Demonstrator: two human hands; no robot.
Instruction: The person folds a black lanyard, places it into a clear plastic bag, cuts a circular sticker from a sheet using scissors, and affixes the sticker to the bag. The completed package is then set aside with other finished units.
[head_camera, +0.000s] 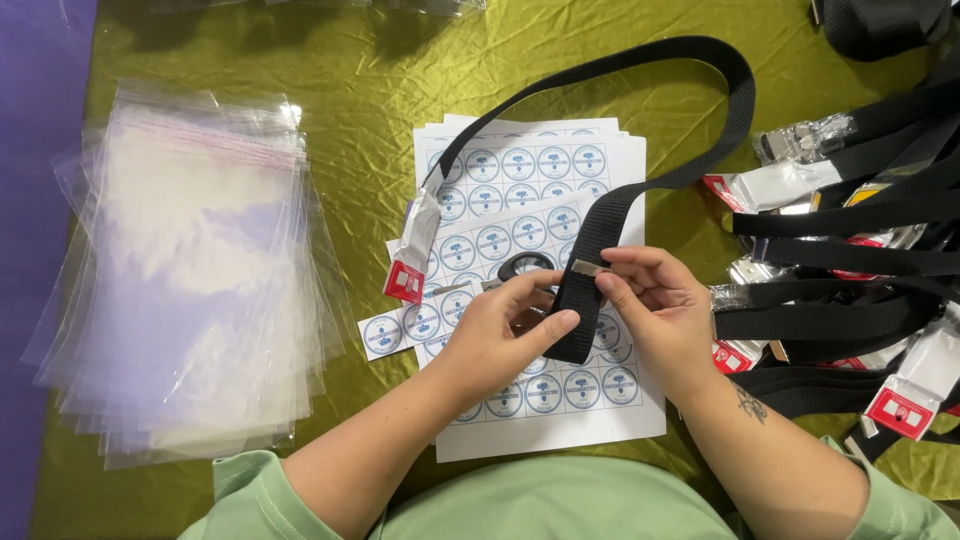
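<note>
Both hands pinch one black strap: the left hand closed on its folded end, the right hand fingertips gripping just above. Scissors beneath could snag the strap, and the sticker sheets underneath may crease.

Olive cloth-covered table w/ clear bag stack, sticker sheets, black belt pile.

Both forearms come in from the bottom edge, green sleeves pushed up. Left hand curled, thumb extended right, pinching. Right hand palm-down, fingertips pinched together, probably thumb underneath. Small tattoo on right wrist.
</note>
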